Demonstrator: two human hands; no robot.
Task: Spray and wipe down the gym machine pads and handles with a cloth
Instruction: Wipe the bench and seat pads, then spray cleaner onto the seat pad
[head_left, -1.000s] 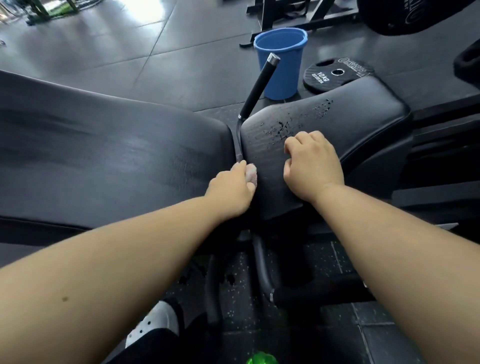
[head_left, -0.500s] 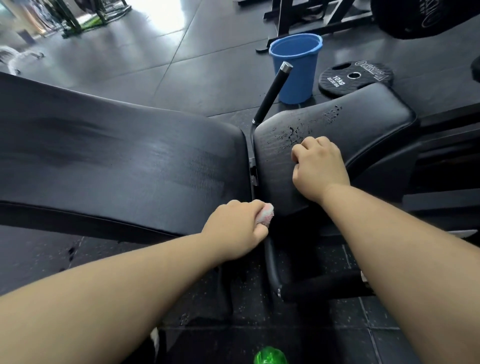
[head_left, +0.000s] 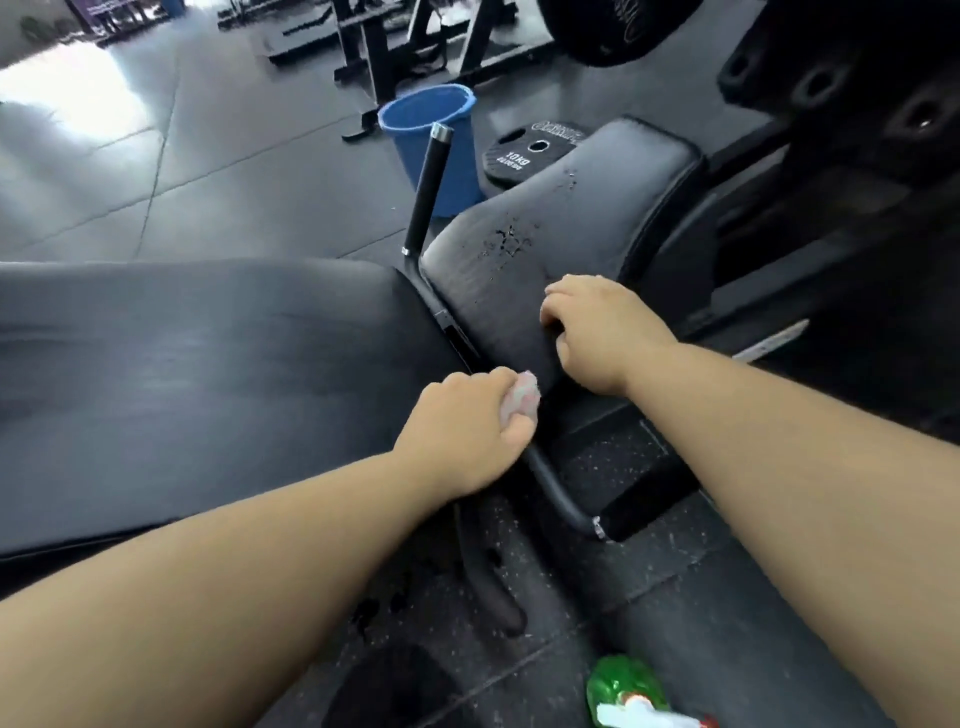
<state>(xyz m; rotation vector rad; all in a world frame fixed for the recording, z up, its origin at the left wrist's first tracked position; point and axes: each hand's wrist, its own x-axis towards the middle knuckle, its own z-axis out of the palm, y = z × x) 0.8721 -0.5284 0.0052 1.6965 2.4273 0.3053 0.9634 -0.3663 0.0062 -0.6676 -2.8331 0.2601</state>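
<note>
My left hand (head_left: 467, 431) is closed around a small pinkish-white cloth (head_left: 519, 400), pressed into the gap at the near end between the long back pad (head_left: 208, 374) and the seat pad (head_left: 561, 228). My right hand (head_left: 597, 327) rests fingers-curled on the seat pad's near edge, gripping it. Droplets sit on the seat pad's middle. An upright black handle (head_left: 428, 187) with a silver cap rises from the gap. A second handle (head_left: 639, 499) sticks out low, below my right forearm. A green spray bottle (head_left: 628, 691) lies on the floor at the bottom edge.
A blue bucket (head_left: 431, 140) stands on the floor behind the upright handle, beside a flat 10 kg weight plate (head_left: 530, 150). Black machine frames and stacked plates (head_left: 857, 104) fill the right side. Rack legs (head_left: 379, 57) stand at the back.
My left hand with the cloth slid down the gap from the upper part to the near end. The view shifted, showing the green bottle more fully. My right hand stayed on the seat pad.
</note>
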